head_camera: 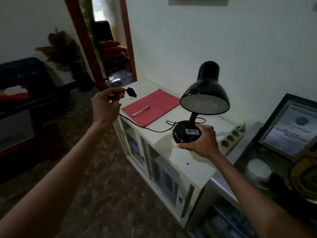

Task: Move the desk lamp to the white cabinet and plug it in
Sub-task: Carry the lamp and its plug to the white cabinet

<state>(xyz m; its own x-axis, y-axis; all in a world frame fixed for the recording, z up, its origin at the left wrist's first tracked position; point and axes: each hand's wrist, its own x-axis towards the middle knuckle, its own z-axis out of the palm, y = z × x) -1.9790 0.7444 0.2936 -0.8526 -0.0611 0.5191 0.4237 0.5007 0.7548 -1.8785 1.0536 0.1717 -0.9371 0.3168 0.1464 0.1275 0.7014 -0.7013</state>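
At the far left of the frame a dark piece of furniture [25, 93] is blurred and cut off by the edge, so what it is cannot be told. Right of it, at mid-height, the left hand [107, 107] is raised over the floor; its grip is pinched shut on the cord just behind the black plug [131, 92], which sticks out to the right of the fingertips. The cord [137, 125] shows again below the hand, crosses the corner of a red folder [151, 107] and loops behind the lamp's stem; the stretch inside the hand is hidden. A pen [141, 110] lies on the folder, which rests on top of the white cabinet [180, 162].

Right of centre, the black desk lamp [204, 93] is tilted, shade open toward the camera, above the cabinet top. Whether its base touches the surface cannot be told. The right hand [202, 141] has its grip closed around the base from the lower right, thumb under the near rim, fingers covering the far edge.

Just beyond that hand, a power strip [231, 137] lies on the cabinet by the wall, partly hidden. At the right edge a framed certificate [289, 129] is cut off, its print unreadable.
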